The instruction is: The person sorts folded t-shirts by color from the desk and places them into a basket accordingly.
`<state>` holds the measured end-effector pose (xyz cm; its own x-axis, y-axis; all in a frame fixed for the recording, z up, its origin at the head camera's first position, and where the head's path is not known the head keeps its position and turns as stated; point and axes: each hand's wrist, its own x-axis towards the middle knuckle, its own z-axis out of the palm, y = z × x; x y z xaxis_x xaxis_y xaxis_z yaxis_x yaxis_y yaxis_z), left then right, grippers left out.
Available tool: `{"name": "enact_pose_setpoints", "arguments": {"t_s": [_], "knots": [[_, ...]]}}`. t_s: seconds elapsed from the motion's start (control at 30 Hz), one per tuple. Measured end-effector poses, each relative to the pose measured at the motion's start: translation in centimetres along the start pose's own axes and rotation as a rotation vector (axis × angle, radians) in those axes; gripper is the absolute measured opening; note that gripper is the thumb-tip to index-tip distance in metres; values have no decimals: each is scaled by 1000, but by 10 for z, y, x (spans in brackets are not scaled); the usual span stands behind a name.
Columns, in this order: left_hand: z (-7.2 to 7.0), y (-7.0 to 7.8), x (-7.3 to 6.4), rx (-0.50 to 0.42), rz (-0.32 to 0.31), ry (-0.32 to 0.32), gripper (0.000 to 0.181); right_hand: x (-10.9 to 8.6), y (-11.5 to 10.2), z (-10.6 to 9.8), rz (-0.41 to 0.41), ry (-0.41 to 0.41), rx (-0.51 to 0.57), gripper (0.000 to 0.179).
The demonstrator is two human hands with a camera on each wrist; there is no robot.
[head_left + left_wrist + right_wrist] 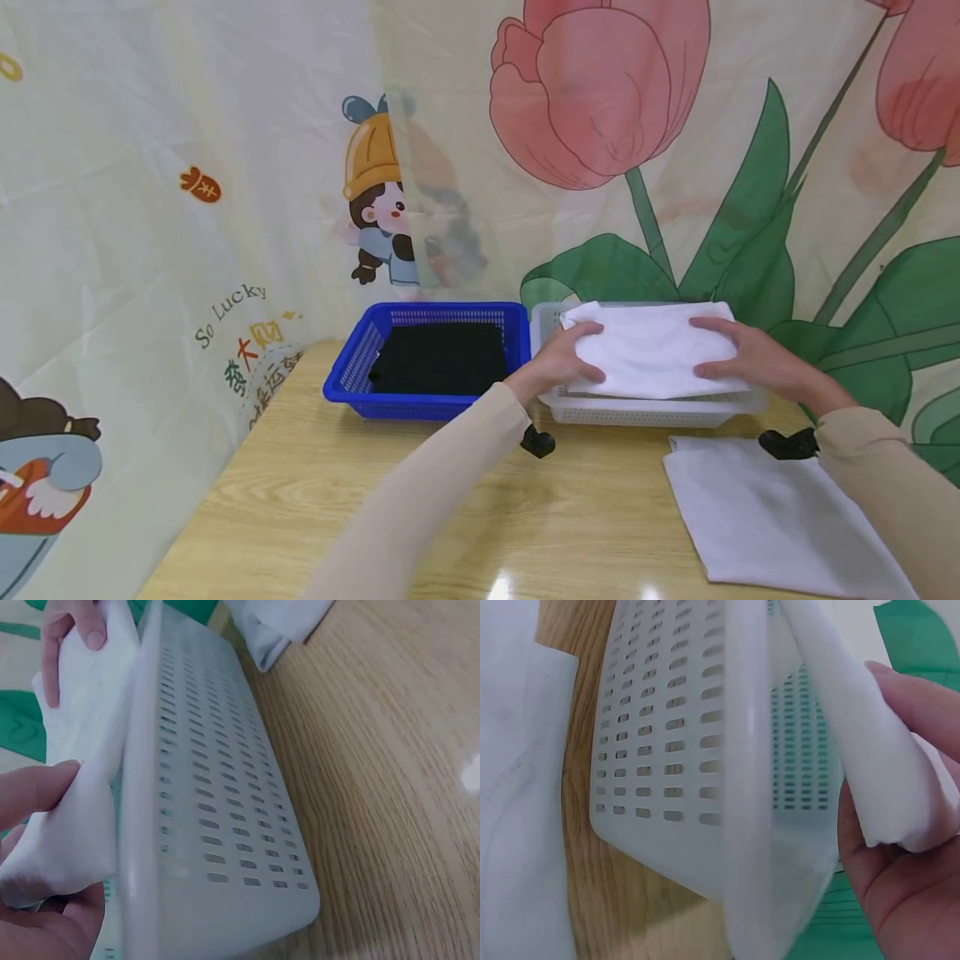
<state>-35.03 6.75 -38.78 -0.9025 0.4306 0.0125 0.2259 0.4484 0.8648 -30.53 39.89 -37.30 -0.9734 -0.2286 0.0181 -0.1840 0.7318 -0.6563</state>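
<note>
A folded white cloth (pixel 648 350) lies level over the opening of a white perforated plastic basket (pixel 645 414). My left hand (pixel 558 360) grips its left end, thumb on top and fingers curled beneath, as the left wrist view shows. At the opposite end my right hand (pixel 765 358) holds the cloth the same way; in the right wrist view its fingers (pixel 859 847) wrap under the rolled edge. Through the gap between cloth and rim, the basket's inner wall (pixel 799 750) shows in the right wrist view. Most of the basket's inside is hidden under the cloth.
Left of the white basket stands a blue basket (pixel 352 392) with folded black cloth (pixel 442 358) in it. Another folded white cloth (pixel 772 517) lies on the wooden table (pixel 300 500) at front right, partly under my right forearm. A printed curtain (pixel 262 125) hangs right behind the baskets.
</note>
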Motion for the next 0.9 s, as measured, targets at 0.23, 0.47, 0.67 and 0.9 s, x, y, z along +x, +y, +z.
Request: {"name": "enact_pose_setpoints", "arguments": {"t_s": [0.23, 0.47, 0.67, 0.9], "knots": [[12, -11, 13, -38, -45, 20, 82, 15, 18, 13, 34, -19, 29, 97], [24, -20, 24, -25, -119, 97, 82, 28, 31, 29, 75, -13, 25, 95], [33, -23, 32, -50, -178, 139, 83, 32, 38, 39, 139, -3, -43, 97], [37, -42, 56, -72, -213, 143, 79, 43, 44, 48, 102, -17, 60, 95]]}}
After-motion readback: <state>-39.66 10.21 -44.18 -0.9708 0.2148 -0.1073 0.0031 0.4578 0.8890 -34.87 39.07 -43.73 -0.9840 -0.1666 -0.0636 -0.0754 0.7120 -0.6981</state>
